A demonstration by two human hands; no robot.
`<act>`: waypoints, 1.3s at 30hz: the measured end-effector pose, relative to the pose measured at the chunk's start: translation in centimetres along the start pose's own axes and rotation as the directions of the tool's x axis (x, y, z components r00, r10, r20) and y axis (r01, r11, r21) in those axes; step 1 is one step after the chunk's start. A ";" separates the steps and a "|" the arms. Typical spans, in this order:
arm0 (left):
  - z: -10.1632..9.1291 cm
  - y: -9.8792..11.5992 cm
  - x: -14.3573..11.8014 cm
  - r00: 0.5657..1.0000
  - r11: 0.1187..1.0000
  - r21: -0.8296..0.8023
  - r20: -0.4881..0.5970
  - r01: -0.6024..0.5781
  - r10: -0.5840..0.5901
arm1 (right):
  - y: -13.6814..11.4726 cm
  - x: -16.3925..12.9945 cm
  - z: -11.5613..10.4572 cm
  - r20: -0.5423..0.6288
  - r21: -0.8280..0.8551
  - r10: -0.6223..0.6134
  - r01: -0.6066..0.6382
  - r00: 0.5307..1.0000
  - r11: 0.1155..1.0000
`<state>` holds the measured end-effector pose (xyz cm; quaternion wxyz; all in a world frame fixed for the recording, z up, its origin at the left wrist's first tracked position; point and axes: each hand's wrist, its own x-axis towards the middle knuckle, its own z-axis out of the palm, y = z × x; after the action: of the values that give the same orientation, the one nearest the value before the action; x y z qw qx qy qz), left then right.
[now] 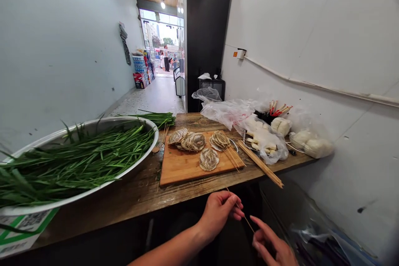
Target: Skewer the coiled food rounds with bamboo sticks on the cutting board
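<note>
A thin bamboo skewer (241, 211) is pinched between the fingers of the left hand (220, 212) and touched by the right hand (271, 245), below the table edge (131, 203). Round flat slices (208, 159) are laid on a cutting board (183, 166).

The bench (131, 199) is rough, worn wood with a dull finish, and the cutting board (183, 166) on it is smoother, paler wood. The wide basin (93, 193) is matt grey metal, while the bags (227, 112) are thin, glossy, crinkled clear plastic. The skewers (260, 164) are thin, bare, pale wood or bamboo.
</note>
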<state>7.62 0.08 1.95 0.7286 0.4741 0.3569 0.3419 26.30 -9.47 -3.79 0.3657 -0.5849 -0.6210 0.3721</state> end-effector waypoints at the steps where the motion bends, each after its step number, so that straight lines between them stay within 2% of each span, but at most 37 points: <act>1: -0.5 0.2 0.3 1.000 0.993 0.118 0.030 -0.011 0.007 | -0.4 0.7 0.7 -0.042 -0.009 -0.025 0.025 0.999 1.000; 2: -1.2 0.7 0.7 0.997 0.957 0.284 0.061 -0.061 0.045 | -0.7 1.2 1.4 -0.090 -0.017 -0.049 0.048 0.995 0.999; 3: -2.2 1.5 1.2 0.990 0.867 0.478 0.099 -0.138 0.103 | -0.8 1.6 2.0 -0.139 -0.018 -0.065 0.063 0.988 0.998; 4: -3.5 2.4 1.7 0.969 0.700 0.670 0.165 -0.247 0.184 | -0.7 1.8 2.6 -0.191 -0.010 -0.064 0.063 0.980 0.998; 5: -4.9 3.4 2.2 0.929 0.474 0.806 0.249 -0.355 0.273 | -0.4 2.0 3.0 -0.243 0.007 -0.046 0.050 0.969 0.999; 6: -6.4 4.4 2.8 0.901 0.262 0.878 0.324 -0.400 0.289 | -0.1 2.0 3.4 -0.286 0.031 -0.018 0.028 0.958 0.999; 7: -7.9 5.3 3.4 0.889 0.097 0.905 0.378 -0.414 0.259 | 0.3 1.9 3.6 -0.315 0.055 0.012 0.006 0.949 0.998; 8: -9.3 5.9 3.9 0.894 -0.016 0.924 0.375 -0.383 0.247 | 0.7 1.8 3.9 -0.319 0.073 0.033 -0.011 0.947 0.997; 10: -11.3 6.1 4.8 0.920 -0.135 0.941 0.333 -0.310 0.206 | 1.4 1.8 4.2 -0.270 0.083 0.038 -0.015 0.962 0.996; 12: -12.0 5.1 5.1 0.938 -0.175 0.949 0.294 -0.263 0.182 | 1.7 1.9 4.5 -0.210 0.081 0.010 0.007 0.978 0.997; 14: -11.7 3.6 5.0 0.937 -0.205 0.950 0.278 -0.236 0.210 | 1.5 2.3 4.7 -0.188 0.075 -0.018 0.032 0.982 0.997; 18: -10.3 1.6 4.6 0.894 -0.291 0.942 0.269 -0.167 0.358 | 0.0 3.3 4.9 -0.203 0.011 -0.063 0.067 0.977 0.998; 21: -10.3 1.9 3.9 0.850 -0.368 0.910 0.342 -0.192 0.400 | -1.6 3.7 4.6 -0.225 -0.060 -0.109 0.098 0.968 0.993; 24: -12.0 3.0 2.2 0.792 -0.444 0.874 0.410 -0.198 0.453 | -3.0 4.0 4.2 -0.241 -0.096 -0.144 0.124 0.960 0.988; 27: -14.2 4.1 0.0 0.724 -0.488 0.868 0.395 -0.092 0.566 | -3.7 4.6 4.0 -0.266 -0.089 -0.189 0.171 0.945 0.981; 29: -15.3 4.5 -1.0 0.698 -0.509 0.861 0.368 -0.005 0.615 | -3.9 5.3 4.2 -0.277 -0.081 -0.233 0.219 0.932 0.972; 31: -15.8 4.4 -1.1 0.704 -0.525 0.849 0.340 0.055 0.624 | -4.0 6.4 4.6 -0.264 -0.086 -0.292 0.279 0.919 0.956; 35: -15.8 3.6 0.4 0.815 -0.506 0.862 0.280 0.018 0.507 | -4.1 9.4 5.0 -0.175 -0.140 -0.450 0.430 0.876 0.892; 37: -16.0 3.5 0.9 0.847 -0.437 0.899 0.261 -0.038 0.463 | -4.0 10.9 4.7 -0.113 -0.196 -0.514 0.488 0.850 0.851; 39: -16.5 3.8 0.8 0.850 -0.342 0.934 0.265 -0.108 0.455 | -3.9 11.9 4.0 -0.063 -0.273 -0.532 0.499 0.844 0.823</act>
<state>-6.52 9.35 0.48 -0.0849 0.8864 0.4300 0.1493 20.41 2.17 -1.92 0.4191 -0.4596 -0.7707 0.1384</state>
